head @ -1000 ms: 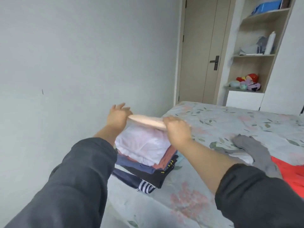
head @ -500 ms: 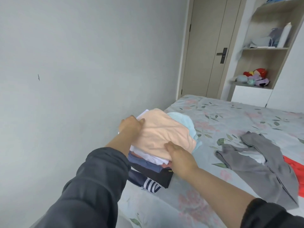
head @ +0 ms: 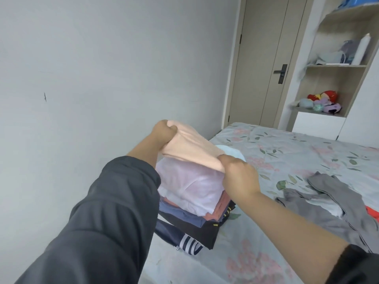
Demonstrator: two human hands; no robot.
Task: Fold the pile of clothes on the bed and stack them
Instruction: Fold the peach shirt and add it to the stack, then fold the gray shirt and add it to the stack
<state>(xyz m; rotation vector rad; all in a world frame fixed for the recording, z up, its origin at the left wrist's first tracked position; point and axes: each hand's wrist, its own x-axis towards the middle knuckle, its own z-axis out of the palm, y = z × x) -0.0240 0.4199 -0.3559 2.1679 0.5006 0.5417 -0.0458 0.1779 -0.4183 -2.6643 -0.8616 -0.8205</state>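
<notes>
Lifted off the folded stack [head: 190, 193], the peach garment [head: 189, 149] is gripped by left hand [head: 164, 130] and right hand [head: 239, 176]; grey clothes [head: 336, 193] lie right of the stack.

Head-worn camera looks forward and down, close over the bed [head: 287, 152].

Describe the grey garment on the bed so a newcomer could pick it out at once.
On the floral bed, look right of the folded stack by the wall. The grey garment lies rumpled there, next to a red cloth at the frame's edge. It alone is grey and spread out.
</notes>
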